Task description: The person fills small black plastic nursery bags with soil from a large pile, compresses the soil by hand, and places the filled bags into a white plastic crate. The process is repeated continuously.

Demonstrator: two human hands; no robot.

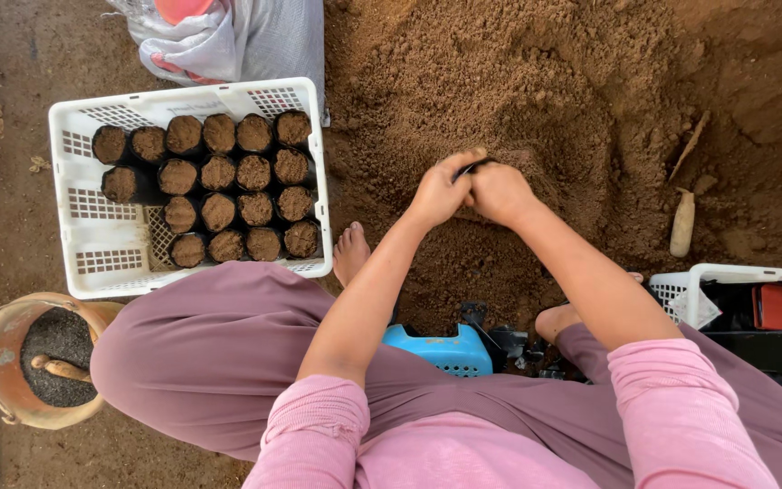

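Seen from above, a seated person in pink sleeves and mauve trousers reaches both bare arms forward over a heap of loose brown soil (pixel 536 91). The left hand (pixel 441 190) and right hand (pixel 500 193) meet, touching, at the foot of the heap, fingers pinched together on one small black bag (pixel 472 167), mostly hidden between them. To the left, on the dirt ground, stands one white plastic crate (pixel 92 235); in its right-hand part stand nineteen black bags filled with soil (pixel 228 186), upright and packed in four rows. One round rusty bucket (pixel 11 344) holding dark grit sits near the person's left knee. A blue stool (pixel 441 349) shows between the legs, and a second white crate (pixel 708 281) sits at the right edge.
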